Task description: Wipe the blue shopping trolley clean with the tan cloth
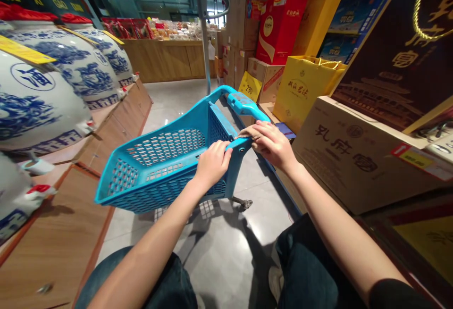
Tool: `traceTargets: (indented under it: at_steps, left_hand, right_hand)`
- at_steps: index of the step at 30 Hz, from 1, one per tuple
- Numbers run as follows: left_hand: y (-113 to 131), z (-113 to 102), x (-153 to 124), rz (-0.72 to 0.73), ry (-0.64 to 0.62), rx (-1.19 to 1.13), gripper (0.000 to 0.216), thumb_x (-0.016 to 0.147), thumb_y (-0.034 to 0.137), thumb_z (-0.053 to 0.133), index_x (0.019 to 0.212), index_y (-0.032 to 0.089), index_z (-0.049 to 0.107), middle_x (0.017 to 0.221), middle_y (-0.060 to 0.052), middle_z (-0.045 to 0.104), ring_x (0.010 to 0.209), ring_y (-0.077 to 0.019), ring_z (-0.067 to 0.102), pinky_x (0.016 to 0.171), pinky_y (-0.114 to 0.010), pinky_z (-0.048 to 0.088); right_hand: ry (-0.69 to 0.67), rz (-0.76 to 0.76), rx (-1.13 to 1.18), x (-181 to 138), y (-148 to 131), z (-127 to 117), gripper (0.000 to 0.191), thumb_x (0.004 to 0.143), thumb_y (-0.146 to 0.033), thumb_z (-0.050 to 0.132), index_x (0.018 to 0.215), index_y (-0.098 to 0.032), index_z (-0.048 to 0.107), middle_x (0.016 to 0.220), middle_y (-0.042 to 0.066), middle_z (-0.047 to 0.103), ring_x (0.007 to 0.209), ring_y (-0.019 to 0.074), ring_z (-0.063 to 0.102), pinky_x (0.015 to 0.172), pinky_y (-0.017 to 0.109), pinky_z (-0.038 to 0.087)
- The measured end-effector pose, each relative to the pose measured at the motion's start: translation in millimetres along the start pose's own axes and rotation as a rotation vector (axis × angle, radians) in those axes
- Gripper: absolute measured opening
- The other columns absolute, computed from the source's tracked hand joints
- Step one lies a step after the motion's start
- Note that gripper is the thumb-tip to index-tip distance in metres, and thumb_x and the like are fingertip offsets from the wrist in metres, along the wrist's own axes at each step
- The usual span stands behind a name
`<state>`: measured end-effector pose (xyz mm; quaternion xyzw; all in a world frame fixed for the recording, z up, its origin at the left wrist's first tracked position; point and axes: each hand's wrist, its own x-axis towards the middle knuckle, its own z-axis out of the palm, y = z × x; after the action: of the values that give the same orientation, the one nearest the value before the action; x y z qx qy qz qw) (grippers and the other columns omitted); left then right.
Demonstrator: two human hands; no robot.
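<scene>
Both hands close on the rear rim of the blue trolley basket, which stands empty in the aisle before the knees. The left hand wraps over the bar and the right hand clasps the foot of the pull handle. Being perforated plastic, it is probably light, stiff and easy to roll on its castor, and the rim bar seems the surest hold. The grey floor is smooth. Cartons crowd the right, and breakable porcelain jars stand close on the left.

Blue plastic trolley basket, mesh walls, tilted, handle nearest.
</scene>
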<state>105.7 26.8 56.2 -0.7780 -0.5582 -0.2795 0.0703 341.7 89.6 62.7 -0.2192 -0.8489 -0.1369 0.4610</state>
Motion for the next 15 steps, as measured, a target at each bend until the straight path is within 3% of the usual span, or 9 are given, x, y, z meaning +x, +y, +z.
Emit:
traceTargets:
  at_steps: [4,10,15]
  left_hand:
    - [1,0,0,-0.001,-0.003,0.007,0.039,0.109,0.038,0.032,0.119,0.019,0.064,0.110,-0.009,0.072,0.105,-0.0230,0.068,0.082,-0.031,0.055]
    - [1,1,0,-0.006,0.007,0.015,0.040,0.110,0.038,0.031,0.121,0.018,0.064,0.111,-0.010,0.072,0.108,-0.0237,0.068,0.084,-0.032,0.054]
    - [0,0,0,-0.002,-0.010,0.005,0.038,0.109,0.037,0.033,0.120,0.019,0.064,0.111,-0.009,0.072,0.107,-0.0231,0.068,0.083,-0.031,0.054]
  right_hand:
    - [0.096,0.112,-0.047,-2,1,-2,0.013,0.100,-0.027,0.060,0.096,-0.023,0.072,0.133,0.011,0.073,0.136,0.0277,0.061,0.113,0.052,0.053]
    - [-0.080,-0.019,-0.018,-5,-14,11,0.018,0.103,-0.026,0.054,0.105,-0.025,0.072,0.139,0.009,0.070,0.139,0.0245,0.059,0.118,0.051,0.049]
    - [0.113,0.083,-0.031,-4,7,-3,0.009,0.098,-0.027,0.064,0.094,-0.022,0.071,0.134,0.012,0.072,0.137,0.0296,0.060,0.115,0.055,0.050]
